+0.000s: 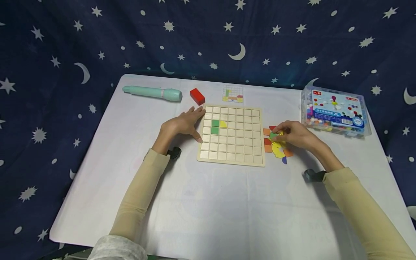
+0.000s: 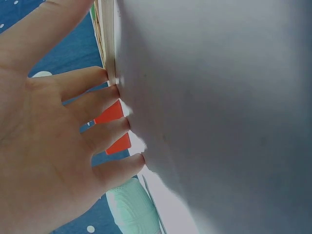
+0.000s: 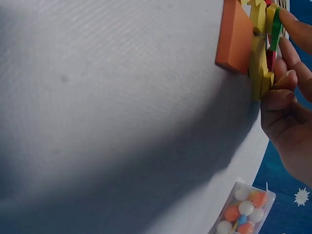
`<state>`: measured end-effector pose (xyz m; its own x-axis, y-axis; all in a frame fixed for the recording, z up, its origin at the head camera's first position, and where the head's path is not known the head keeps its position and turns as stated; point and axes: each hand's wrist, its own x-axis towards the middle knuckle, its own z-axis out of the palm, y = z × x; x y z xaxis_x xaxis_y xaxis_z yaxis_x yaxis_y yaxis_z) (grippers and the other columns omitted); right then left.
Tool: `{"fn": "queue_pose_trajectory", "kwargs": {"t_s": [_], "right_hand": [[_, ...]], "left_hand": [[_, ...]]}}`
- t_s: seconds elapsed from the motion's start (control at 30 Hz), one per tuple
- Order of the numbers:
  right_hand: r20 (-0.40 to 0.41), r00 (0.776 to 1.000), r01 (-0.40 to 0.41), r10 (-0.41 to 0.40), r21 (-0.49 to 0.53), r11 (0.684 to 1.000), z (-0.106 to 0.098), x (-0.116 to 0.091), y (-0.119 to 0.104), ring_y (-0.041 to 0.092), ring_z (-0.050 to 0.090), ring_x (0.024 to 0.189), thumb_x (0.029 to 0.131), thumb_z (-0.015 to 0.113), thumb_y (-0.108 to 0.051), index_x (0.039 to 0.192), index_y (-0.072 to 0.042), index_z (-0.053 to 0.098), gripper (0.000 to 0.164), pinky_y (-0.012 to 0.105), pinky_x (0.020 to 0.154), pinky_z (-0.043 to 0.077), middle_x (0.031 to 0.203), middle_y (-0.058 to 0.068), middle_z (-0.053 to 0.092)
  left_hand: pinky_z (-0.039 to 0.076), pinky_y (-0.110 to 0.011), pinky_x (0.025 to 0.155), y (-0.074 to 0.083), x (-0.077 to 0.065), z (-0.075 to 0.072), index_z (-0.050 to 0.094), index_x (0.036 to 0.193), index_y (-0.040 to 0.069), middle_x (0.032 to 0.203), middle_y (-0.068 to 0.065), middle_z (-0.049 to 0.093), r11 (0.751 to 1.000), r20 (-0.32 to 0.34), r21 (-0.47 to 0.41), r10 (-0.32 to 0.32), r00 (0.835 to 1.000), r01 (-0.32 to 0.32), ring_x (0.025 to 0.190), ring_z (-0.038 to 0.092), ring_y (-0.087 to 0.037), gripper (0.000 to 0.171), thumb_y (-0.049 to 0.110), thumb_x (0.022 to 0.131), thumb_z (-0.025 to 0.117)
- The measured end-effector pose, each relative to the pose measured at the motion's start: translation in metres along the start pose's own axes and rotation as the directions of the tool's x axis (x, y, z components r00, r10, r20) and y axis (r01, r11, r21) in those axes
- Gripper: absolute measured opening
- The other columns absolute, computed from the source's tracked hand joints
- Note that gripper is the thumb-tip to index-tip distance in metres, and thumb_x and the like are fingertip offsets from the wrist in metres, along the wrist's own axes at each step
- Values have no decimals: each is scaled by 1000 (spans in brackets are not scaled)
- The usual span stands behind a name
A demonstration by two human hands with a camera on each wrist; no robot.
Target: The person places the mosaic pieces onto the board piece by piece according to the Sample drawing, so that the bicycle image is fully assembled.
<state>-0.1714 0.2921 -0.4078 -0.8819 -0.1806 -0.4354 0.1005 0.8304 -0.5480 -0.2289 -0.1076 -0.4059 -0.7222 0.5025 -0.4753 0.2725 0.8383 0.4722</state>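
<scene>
A wooden grid board (image 1: 230,148) lies on the white table, with two green squares (image 1: 215,127) and a yellow piece (image 1: 223,124) with a curved edge set in its cells. My left hand (image 1: 185,122) rests spread along the board's left edge, thumb and fingertips at the rim. To the right of the board, my right hand (image 1: 294,134) pinches a green tile (image 1: 272,136) over a pile of loose pieces. Yellow pieces (image 1: 277,150), orange squares (image 1: 268,148) and a blue piece (image 1: 284,160) lie there, partly under the fingers.
A small pattern card (image 1: 232,94) and a red block (image 1: 197,96) lie beyond the board. A mint-green cylinder (image 1: 152,92) lies at the back left. At the back right stands a clear plastic box (image 1: 336,112) of coloured balls. A starry dark-blue cloth hangs behind the table.
</scene>
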Motion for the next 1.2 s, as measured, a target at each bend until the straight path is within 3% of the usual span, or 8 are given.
{"fn": "queue_pose_trajectory", "kwargs": {"t_s": [0.23,0.53,0.7,0.97,1.2], "right_hand": [[-9,998,63,-63,22,998,2,-1,-2,26,47,90,91,80,-26,115,-4,68,35,28,70,40,100,10,61],[-73,991,111,-109,33,993,5,-2,-7,27,54,85,101,67,-21,118,-5,70,24,25,64,46,98,14,66],[-93,987,140,-130,112,984,9,0,-19,27,61,84,102,65,-22,122,-4,69,27,25,68,52,104,16,69],[-41,988,152,-146,282,947,21,6,-41,20,73,79,103,65,-22,129,1,62,35,27,74,61,106,20,70],[-23,976,215,-218,299,930,31,12,-58,26,71,80,101,66,-19,125,2,64,32,30,75,60,102,19,72]], "left_hand": [[3,-52,130,0,-1,0,14,166,11,175,-7,3,1000,3,-1,4,1000,-4,161,-6,-29,122,31,75,93],[2,-52,130,0,-1,0,12,166,11,175,-7,2,1000,12,-5,13,1000,-13,161,-7,-30,122,31,76,92],[2,-51,130,0,-2,0,12,166,11,175,-8,2,1000,12,-4,9,1000,-9,161,-7,-30,122,31,76,92],[2,-51,130,-1,0,1,13,166,11,175,-7,2,1000,12,-9,5,1000,-5,161,-7,-30,122,31,76,92],[2,-50,131,0,1,0,13,166,12,175,-6,2,1000,8,-5,-6,1000,6,161,-7,-29,122,32,76,92]]}}
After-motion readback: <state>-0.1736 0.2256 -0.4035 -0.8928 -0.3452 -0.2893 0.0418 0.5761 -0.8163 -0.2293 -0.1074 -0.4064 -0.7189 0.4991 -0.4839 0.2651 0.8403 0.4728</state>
